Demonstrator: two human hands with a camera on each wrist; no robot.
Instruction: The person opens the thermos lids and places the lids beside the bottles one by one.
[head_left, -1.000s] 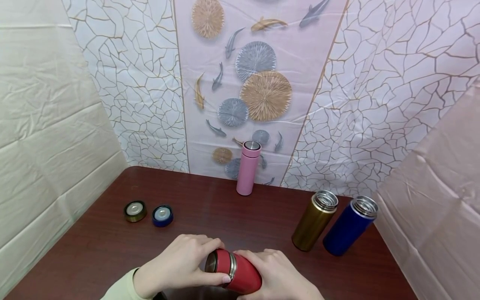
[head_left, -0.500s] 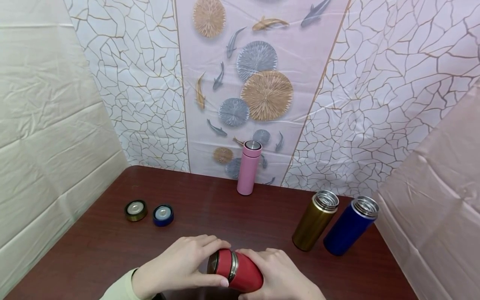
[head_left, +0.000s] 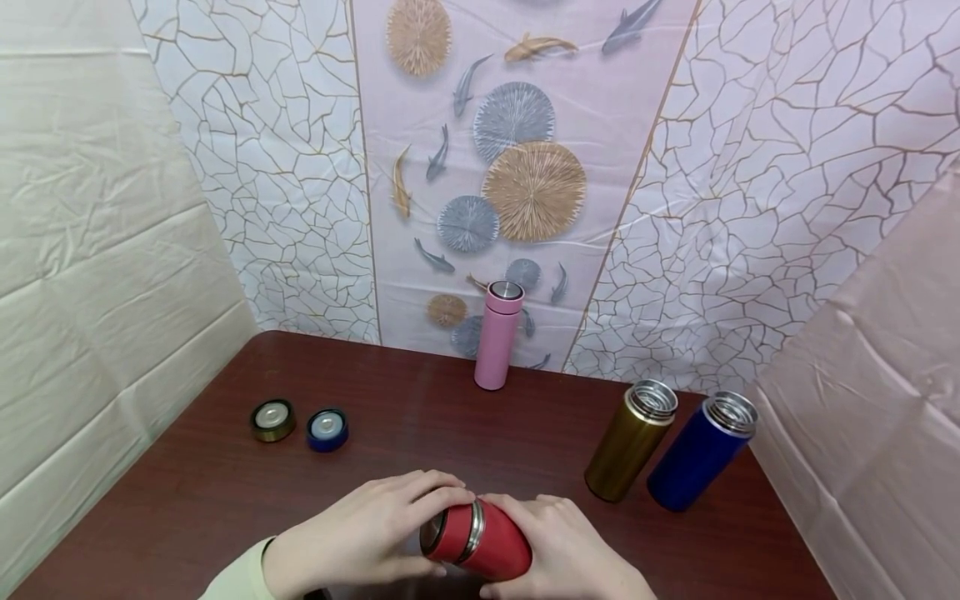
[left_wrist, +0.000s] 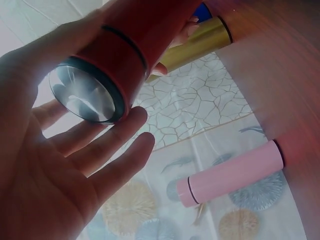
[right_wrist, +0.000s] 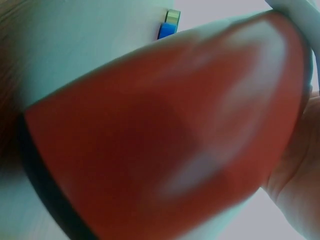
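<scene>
A red thermos bottle (head_left: 501,543) lies tilted between both hands at the table's near side, its lid toward the left. My left hand (head_left: 360,533) has its fingers and thumb about the red lid (head_left: 452,533), whose silver end shows in the left wrist view. A silver ring parts lid from body. Around the body my right hand (head_left: 570,546) grips, thumb on the near side. The bottle's body (right_wrist: 165,130) fills most of the right wrist view, black base at lower left.
Gold (head_left: 626,446) and blue (head_left: 701,454) thermos bottles stand lidless at the right. A gold lid (head_left: 272,420) and a blue lid (head_left: 327,430) lie upside down at the left. One capped pink thermos bottle (head_left: 497,346) stands at the table's back edge.
My left hand has shifted slightly right and turned over the lid, its thumb sliding lower. The red bottle has moved a little right with my right hand.
</scene>
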